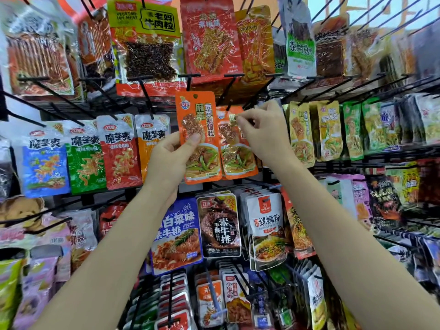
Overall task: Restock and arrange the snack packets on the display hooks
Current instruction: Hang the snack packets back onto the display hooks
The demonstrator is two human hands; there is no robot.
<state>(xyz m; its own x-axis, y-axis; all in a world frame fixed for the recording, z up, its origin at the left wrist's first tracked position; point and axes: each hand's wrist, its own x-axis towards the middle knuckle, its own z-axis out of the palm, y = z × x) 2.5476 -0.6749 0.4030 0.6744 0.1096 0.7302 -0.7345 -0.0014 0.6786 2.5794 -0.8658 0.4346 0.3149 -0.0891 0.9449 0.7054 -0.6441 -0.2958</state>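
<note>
Head: both grips pinching orange packets [200, 139]

I see a black wire display rack [371, 151] filling nearly the whole view, with long black pegs [59, 97] angling outward in tiers. A pale wall [357, 3] shows at the upper right above the rack. Lighting is bright and even.
</note>
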